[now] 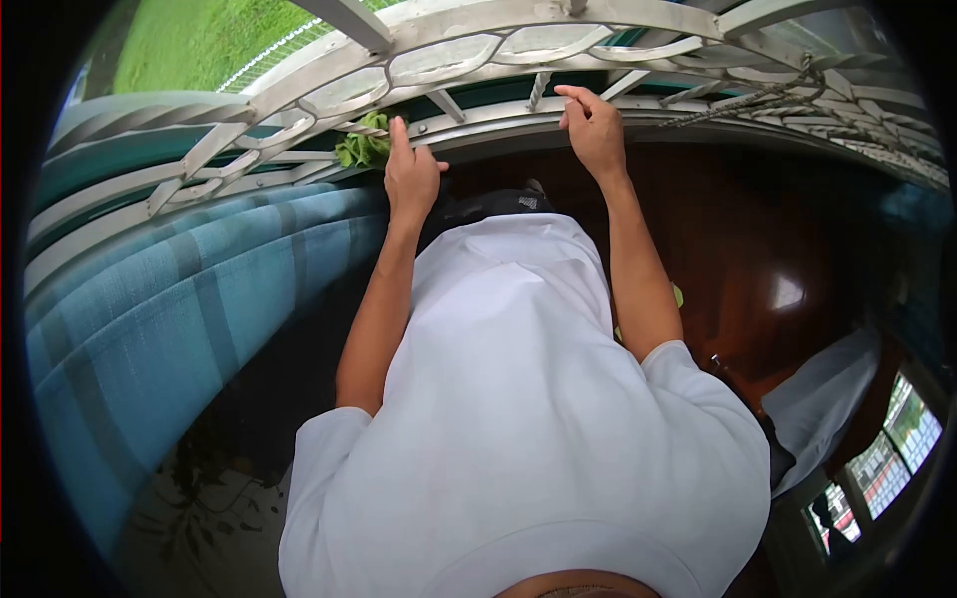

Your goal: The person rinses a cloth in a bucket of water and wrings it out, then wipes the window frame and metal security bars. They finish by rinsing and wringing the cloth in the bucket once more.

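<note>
My left hand [411,179] is raised in front of a white metal grille, its index finger pointing up and its other fingers curled. Crinkled green leaves [362,149] stick out on the far side of that hand, right at its fingers, and the stems are hidden behind it. Farther right, my right hand [598,135] is held at about the same height, thumb and index finger close together near a twisted bar. What lies in its pinch, if anything, is too small to make out. My white shirt [508,399] fills the space between both forearms.
The white grille [444,60] arches across the top, with grass [189,45] outside. Blue striped cloth [159,309] hangs at left. A glossy brown wooden surface [738,229] spreads at right, with a whitish sheet [822,399] near it. Bits of green leaf [679,295] show beside my right forearm.
</note>
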### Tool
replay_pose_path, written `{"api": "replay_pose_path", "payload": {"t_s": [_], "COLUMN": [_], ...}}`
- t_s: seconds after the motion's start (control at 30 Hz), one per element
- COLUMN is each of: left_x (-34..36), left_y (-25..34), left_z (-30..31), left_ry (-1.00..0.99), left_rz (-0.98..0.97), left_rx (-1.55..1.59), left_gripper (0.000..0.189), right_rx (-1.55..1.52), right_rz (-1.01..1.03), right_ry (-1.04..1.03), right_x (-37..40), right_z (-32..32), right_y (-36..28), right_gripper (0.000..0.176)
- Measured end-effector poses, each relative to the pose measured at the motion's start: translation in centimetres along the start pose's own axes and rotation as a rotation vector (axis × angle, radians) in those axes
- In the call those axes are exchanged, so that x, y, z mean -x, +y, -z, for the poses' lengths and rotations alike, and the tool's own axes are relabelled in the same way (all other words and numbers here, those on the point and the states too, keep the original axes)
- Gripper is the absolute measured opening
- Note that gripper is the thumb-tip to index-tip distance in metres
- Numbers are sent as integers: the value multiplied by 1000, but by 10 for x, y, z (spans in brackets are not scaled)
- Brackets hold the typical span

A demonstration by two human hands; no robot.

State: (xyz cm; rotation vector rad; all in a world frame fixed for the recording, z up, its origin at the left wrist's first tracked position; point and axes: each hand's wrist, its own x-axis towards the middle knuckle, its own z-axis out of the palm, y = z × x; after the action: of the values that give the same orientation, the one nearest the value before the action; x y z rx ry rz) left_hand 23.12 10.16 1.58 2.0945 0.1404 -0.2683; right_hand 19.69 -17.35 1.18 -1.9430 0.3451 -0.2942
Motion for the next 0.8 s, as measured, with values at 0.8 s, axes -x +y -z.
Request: {"api": "replay_pose_path", "payload": {"t_s": [0.8], "left_x": [-27], "left_y": [53], "left_z": [-19], "left_ry": [-110], "left_rz": [147], "left_rx": [60], "left_gripper": [34], "right_rx": [-78], "right_rz": [-302], "right_ry": [-885], "right_x": [-82], "right_z": [-4], "right_y": [15], "right_gripper": [38]}}
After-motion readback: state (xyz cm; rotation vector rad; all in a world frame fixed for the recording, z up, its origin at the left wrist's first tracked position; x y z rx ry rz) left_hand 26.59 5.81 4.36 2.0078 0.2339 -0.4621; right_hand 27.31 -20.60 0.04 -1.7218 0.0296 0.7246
